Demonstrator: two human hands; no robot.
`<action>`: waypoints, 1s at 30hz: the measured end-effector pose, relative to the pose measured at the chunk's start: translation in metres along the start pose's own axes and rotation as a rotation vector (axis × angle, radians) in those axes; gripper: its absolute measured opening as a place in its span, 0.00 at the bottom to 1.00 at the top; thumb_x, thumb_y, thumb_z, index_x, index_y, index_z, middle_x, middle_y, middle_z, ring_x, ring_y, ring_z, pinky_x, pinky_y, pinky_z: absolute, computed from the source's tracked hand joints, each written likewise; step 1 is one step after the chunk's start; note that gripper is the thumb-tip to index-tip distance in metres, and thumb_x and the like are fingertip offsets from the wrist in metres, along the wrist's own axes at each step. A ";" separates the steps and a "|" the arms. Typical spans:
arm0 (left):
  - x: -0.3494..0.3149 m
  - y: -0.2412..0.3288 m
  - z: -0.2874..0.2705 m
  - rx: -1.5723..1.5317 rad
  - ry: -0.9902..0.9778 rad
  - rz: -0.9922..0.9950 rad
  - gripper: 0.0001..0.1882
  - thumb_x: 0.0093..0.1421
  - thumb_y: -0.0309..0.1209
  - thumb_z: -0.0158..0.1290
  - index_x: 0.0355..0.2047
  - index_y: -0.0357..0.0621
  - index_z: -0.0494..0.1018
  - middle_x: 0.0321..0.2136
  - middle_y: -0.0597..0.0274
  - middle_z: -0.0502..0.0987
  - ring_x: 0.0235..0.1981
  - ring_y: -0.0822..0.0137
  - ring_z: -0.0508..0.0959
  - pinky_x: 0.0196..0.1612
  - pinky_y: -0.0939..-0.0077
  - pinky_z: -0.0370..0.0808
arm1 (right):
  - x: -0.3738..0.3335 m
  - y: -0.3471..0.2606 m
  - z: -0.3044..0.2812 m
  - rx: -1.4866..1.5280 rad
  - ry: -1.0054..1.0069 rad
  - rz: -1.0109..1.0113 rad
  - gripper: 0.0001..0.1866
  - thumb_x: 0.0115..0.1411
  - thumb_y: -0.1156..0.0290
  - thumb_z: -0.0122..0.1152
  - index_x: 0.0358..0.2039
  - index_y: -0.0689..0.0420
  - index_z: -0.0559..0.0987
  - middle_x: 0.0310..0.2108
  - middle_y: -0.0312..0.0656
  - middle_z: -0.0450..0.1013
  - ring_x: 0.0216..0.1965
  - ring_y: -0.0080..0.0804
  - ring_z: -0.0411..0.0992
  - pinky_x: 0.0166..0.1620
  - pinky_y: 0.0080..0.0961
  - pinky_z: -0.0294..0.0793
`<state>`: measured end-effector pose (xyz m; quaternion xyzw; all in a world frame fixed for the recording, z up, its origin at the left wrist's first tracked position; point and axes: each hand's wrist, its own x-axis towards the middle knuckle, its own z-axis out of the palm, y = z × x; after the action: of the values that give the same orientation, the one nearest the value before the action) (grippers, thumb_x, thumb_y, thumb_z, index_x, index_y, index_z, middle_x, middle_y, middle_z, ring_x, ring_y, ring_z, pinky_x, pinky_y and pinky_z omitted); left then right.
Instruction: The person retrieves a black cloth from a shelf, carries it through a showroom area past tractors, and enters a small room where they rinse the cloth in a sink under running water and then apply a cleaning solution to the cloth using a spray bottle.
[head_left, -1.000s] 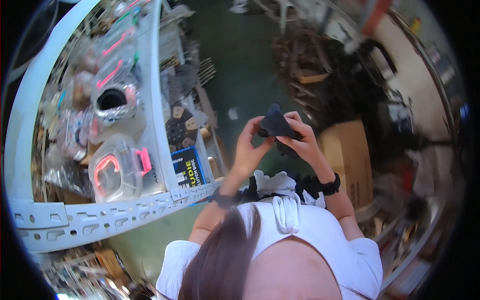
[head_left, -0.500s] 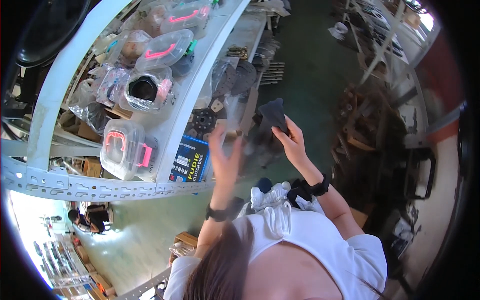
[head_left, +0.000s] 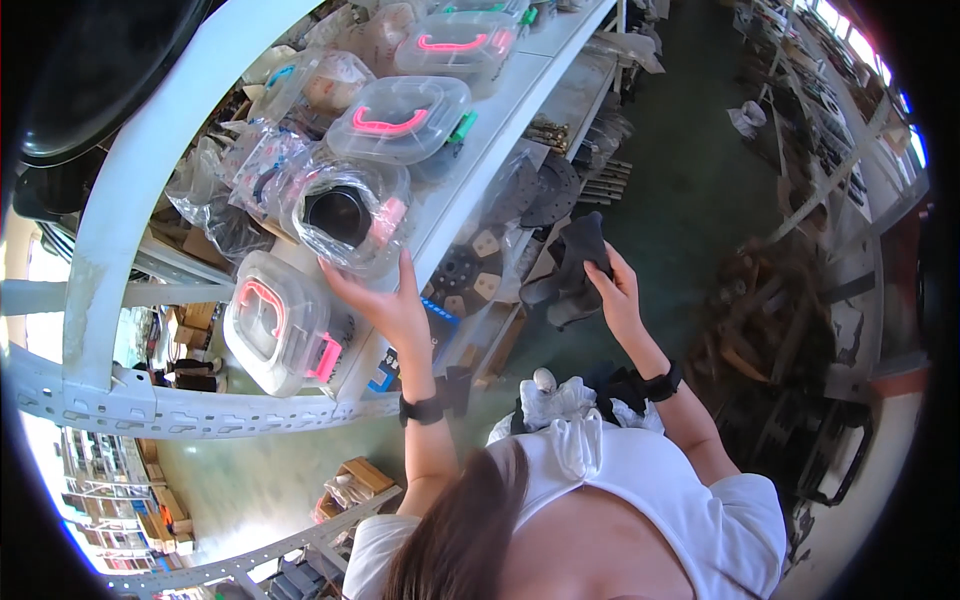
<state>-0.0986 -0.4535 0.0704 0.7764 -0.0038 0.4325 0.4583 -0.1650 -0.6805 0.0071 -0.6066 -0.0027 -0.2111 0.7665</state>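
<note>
My right hand (head_left: 622, 290) pinches a dark grey cloth (head_left: 575, 262), which hangs in loose folds over the aisle beside the shelf; whether it is a rag or a glove I cannot tell. Over the shelf my left hand (head_left: 388, 308) has its fingers and thumb spread at the near edge of a clear plastic-wrapped bundle (head_left: 375, 248) with a round black part (head_left: 338, 216) inside. Whether the fingertips touch the wrap is hard to see. Close to that hand stands a clear plastic box (head_left: 272, 345) with a pink handle and pink latch.
More clear lidded boxes (head_left: 400, 118) and bagged parts stand farther along the white shelf (head_left: 500, 125). Clutch discs (head_left: 470, 270) and metal rods lie on a lower level. Dark metal parts (head_left: 750, 320) are heaped right of the aisle. A perforated metal beam (head_left: 180, 410) edges the shelf.
My left hand has moved left and forward from above the shelf edge to the wrapped bundle. The right hand still holds the cloth, slightly farther right. The view has shifted.
</note>
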 end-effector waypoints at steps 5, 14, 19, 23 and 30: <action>0.015 -0.005 0.008 0.129 0.020 -0.058 0.42 0.44 0.24 0.58 0.54 0.39 0.43 0.51 0.44 0.56 0.50 0.50 0.62 0.52 0.65 0.58 | 0.026 0.005 0.015 -0.017 -0.132 0.038 0.16 0.55 0.77 0.50 0.46 0.64 0.67 0.37 0.33 0.67 0.38 0.18 0.63 0.43 0.12 0.59; 0.018 -0.004 0.009 0.183 0.117 -0.004 0.42 0.47 0.26 0.56 0.57 0.38 0.42 0.54 0.43 0.54 0.56 0.53 0.55 0.56 0.67 0.51 | 0.076 0.024 0.025 -0.028 -0.435 0.112 0.14 0.55 0.78 0.48 0.43 0.64 0.68 0.37 0.38 0.66 0.40 0.23 0.63 0.45 0.16 0.59; 0.011 -0.025 -0.001 0.136 0.029 -0.070 0.41 0.48 0.26 0.56 0.57 0.35 0.43 0.55 0.45 0.52 0.58 0.58 0.53 0.57 0.70 0.48 | 0.100 0.030 0.023 -0.040 -0.501 0.136 0.14 0.55 0.79 0.48 0.43 0.64 0.68 0.37 0.38 0.66 0.40 0.24 0.63 0.45 0.17 0.60; 0.003 -0.012 -0.008 -0.137 0.014 -0.306 0.38 0.48 0.27 0.56 0.55 0.32 0.48 0.54 0.47 0.55 0.55 0.62 0.57 0.55 0.73 0.52 | 0.111 0.031 0.025 -0.059 -0.552 0.081 0.14 0.54 0.80 0.48 0.43 0.64 0.68 0.37 0.37 0.67 0.39 0.22 0.63 0.44 0.16 0.61; -0.033 0.040 -0.029 0.794 0.277 0.205 0.22 0.47 0.22 0.55 0.44 0.35 0.63 0.44 0.51 0.63 0.46 0.55 0.65 0.48 0.68 0.64 | 0.129 0.042 0.016 -0.018 -0.612 0.142 0.15 0.54 0.80 0.47 0.43 0.65 0.68 0.36 0.37 0.68 0.39 0.20 0.63 0.43 0.15 0.61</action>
<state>-0.1545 -0.4691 0.0827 0.8227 0.1473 0.5440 0.0747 -0.0302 -0.6997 0.0057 -0.6473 -0.1890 0.0352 0.7375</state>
